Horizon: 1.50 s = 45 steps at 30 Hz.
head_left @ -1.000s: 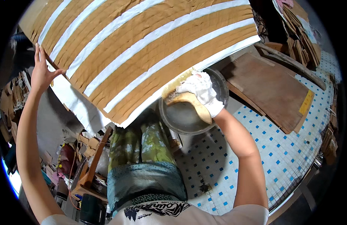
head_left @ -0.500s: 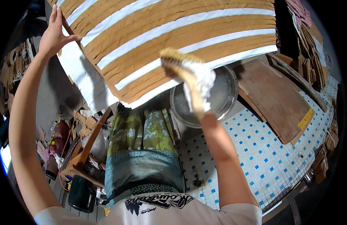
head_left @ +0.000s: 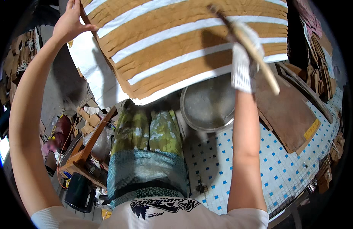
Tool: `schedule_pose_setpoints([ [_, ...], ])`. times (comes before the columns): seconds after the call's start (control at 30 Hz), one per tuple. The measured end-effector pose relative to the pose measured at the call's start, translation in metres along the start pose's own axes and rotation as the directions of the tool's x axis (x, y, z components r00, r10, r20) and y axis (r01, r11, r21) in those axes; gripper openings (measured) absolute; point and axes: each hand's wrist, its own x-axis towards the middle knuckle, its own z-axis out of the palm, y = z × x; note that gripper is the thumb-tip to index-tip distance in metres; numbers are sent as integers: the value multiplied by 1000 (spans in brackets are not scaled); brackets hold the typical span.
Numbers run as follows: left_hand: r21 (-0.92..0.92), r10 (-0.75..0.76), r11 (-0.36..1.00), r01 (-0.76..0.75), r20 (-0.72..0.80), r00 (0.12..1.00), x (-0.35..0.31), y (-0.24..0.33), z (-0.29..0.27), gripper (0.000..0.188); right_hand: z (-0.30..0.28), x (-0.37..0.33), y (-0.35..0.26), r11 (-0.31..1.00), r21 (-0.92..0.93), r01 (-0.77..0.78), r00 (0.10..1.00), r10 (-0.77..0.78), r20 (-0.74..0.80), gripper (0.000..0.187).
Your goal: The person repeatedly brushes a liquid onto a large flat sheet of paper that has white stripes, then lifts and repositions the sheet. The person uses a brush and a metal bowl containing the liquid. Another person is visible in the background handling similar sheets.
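Observation:
Brown paper sheets (head_left: 161, 42) with white bands between them lie spread at the top of the view. My left hand (head_left: 71, 23) is bare and rests at their left edge, fingers stretched and thumb spread onto the brown border. In a white knitted glove, my right hand (head_left: 243, 65) grips a brush (head_left: 256, 55) by its pale wooden handle. The brush's dark head is over the upper middle of the sheets, slightly blurred; whether it touches them I cannot tell. Below the sheets' front edge stands a round metal basin (head_left: 199, 127), partly covered by my right wrist.
A brown board (head_left: 287, 114) lies at the right on a blue-dotted white tiled surface (head_left: 211, 168). Folded cardboard (head_left: 317, 57) is stacked at the far right. A wooden frame (head_left: 88, 141), a dark mug (head_left: 80, 192) and scraps crowd the lower left.
My right hand has swung up and right, carrying the brush from over the basin to above the sheets. My left hand stays at the sheets' edge as the whole view shifts slightly.

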Motion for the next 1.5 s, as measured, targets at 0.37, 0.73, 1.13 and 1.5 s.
schedule_pose_setpoints([
  [0.37, -16, -204, 975, 222, 340, 918, 7, 45, -60, 152, 34, -139, -73, 995, 16, -102, 786, 71, 614, 26],
  [0.73, 42, -120, 993, 113, 262, 958, -3, 33, -47, 151, 20, -51, -131, 956, 281, -79, 827, -95, 554, 26],
  [1.13, -115, -183, 965, 235, 344, 921, -1, 35, -65, 152, 39, -192, -92, 949, -98, 299, 704, -150, 694, 19],
  [1.5, -787, -322, 548, 282, 112, 940, -88, 64, 17, 130, 31, -140, -123, 970, 79, -229, 886, 174, 429, 28],
])
